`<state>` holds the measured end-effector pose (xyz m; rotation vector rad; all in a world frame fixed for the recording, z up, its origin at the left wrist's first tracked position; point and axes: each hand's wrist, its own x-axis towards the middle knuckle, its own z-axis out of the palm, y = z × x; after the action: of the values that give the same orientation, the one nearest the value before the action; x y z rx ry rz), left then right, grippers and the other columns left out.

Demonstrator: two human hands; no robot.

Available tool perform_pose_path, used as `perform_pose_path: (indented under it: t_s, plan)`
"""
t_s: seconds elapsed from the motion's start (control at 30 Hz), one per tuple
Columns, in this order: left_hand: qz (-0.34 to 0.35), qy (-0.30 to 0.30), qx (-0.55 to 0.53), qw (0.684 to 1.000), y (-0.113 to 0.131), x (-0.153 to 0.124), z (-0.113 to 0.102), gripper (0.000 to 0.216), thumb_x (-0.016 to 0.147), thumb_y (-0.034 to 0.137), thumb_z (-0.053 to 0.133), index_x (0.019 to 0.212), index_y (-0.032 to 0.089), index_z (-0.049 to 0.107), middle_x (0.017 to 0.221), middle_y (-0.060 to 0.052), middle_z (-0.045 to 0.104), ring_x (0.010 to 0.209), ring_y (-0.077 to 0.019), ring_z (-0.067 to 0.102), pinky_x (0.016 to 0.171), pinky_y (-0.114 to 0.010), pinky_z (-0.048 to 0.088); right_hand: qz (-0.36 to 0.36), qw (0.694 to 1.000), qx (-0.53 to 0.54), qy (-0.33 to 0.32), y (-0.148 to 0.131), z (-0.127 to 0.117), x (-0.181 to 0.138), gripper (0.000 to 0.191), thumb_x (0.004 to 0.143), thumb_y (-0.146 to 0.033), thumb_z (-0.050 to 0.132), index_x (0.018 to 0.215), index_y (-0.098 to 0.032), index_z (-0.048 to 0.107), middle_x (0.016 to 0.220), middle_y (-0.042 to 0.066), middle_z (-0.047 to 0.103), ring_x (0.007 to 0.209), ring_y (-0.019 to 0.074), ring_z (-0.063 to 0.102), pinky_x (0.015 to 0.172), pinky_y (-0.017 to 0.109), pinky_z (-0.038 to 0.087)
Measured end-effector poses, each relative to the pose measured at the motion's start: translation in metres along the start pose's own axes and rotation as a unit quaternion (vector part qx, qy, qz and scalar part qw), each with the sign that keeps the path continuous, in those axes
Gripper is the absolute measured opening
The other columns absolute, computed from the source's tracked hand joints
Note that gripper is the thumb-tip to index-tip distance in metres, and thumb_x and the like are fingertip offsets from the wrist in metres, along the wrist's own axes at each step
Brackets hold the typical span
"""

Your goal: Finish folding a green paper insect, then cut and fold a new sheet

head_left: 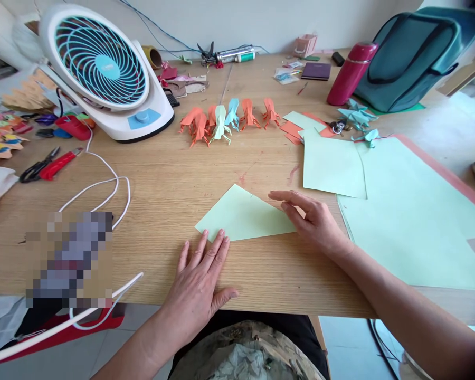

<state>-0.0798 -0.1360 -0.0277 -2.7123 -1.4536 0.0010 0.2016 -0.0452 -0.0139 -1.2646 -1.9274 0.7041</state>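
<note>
A pale green sheet of paper (245,214), folded to a rough triangle, lies on the wooden table in front of me. My left hand (200,279) rests flat with its fingers spread, the fingertips touching the paper's near left edge. Over the paper's right corner is my right hand (311,219), its index finger stretched out to the left and the other fingers loosely bent. That hand covers the corner, so whether it presses on the paper there is hidden.
Folded orange, green and blue paper animals (221,124) stand further back. Pale green sheets (411,221) lie at right, near a magenta bottle (352,74) and teal bag (411,60). At left are a white fan (106,68), red-handled cutters (57,164) and a white cable (116,179).
</note>
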Motion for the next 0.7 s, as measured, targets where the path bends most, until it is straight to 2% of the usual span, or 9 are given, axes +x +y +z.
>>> perform_pose_path:
  t_s: [0.07, 0.13, 0.23, 0.3, 0.53, 0.7]
  plan:
    - [-0.004, -0.005, -0.014, 1.000, -0.001, 0.000, -0.002, 0.082, 0.095, 0.063, 0.038, 0.159, 0.017, 0.015, 0.161, -0.012, 0.034, 0.150, -0.0358, 0.021, 0.115, -0.057, 0.024, -0.026, 0.999, -0.024, -0.017, 0.002, -0.007, -0.002, 0.033, 0.098, -0.022, 0.048, 0.128, -0.024, 0.063, 0.124, 0.007, 0.069, 0.112, 0.0235, 0.066, 0.095, 0.040, 0.054]
    - [-0.008, -0.010, -0.031, 0.999, -0.003, 0.000, -0.004, 0.076, 0.097, 0.058, 0.039, 0.159, 0.019, 0.018, 0.160, -0.011, 0.035, 0.150, -0.0343, 0.023, 0.115, -0.056, 0.026, -0.081, 0.993, -0.049, -0.066, 0.003, -0.011, -0.004, 0.039, 0.095, -0.024, 0.055, 0.135, -0.025, 0.058, 0.132, 0.008, 0.064, 0.121, 0.0251, 0.060, 0.101, 0.043, 0.051]
    - [-0.012, -0.007, -0.052, 0.999, -0.004, 0.002, -0.007, 0.069, 0.098, 0.053, 0.040, 0.156, 0.017, 0.027, 0.158, -0.012, 0.039, 0.148, -0.0341, 0.026, 0.115, -0.057, 0.027, -0.157, 0.971, -0.092, -0.157, 0.005, -0.013, -0.007, 0.057, 0.090, -0.028, 0.064, 0.145, -0.025, 0.048, 0.144, 0.011, 0.055, 0.134, 0.0283, 0.049, 0.109, 0.049, 0.045]
    - [-0.016, 0.004, -0.063, 0.998, -0.005, 0.005, -0.007, 0.064, 0.099, 0.051, 0.041, 0.152, 0.016, 0.035, 0.155, -0.013, 0.043, 0.146, -0.0343, 0.030, 0.115, -0.057, 0.027, -0.186, 0.956, -0.128, -0.189, 0.006, -0.012, -0.010, 0.061, 0.089, -0.028, 0.066, 0.146, -0.022, 0.046, 0.145, 0.013, 0.054, 0.135, 0.0300, 0.048, 0.110, 0.053, 0.043]
    - [-0.043, 0.055, -0.075, 0.995, -0.001, 0.036, -0.018, 0.041, 0.098, 0.041, 0.047, 0.128, 0.015, 0.058, 0.130, -0.015, 0.062, 0.132, -0.0327, 0.048, 0.113, -0.060, 0.029, -0.274, 0.923, -0.220, -0.155, 0.005, -0.007, -0.014, 0.032, 0.098, -0.014, 0.046, 0.126, -0.014, 0.061, 0.128, 0.018, 0.064, 0.116, 0.0277, 0.062, 0.096, 0.047, 0.055]
    - [0.024, 0.105, -0.047, 0.993, 0.003, 0.066, -0.021, 0.030, 0.096, 0.025, 0.054, 0.124, 0.019, 0.063, 0.130, -0.011, 0.065, 0.130, -0.0296, 0.051, 0.114, -0.055, 0.031, -0.277, 0.921, -0.250, -0.117, 0.002, -0.006, -0.013, 0.029, 0.098, -0.009, 0.041, 0.108, -0.014, 0.067, 0.110, 0.015, 0.072, 0.093, 0.0236, 0.069, 0.079, 0.039, 0.057]
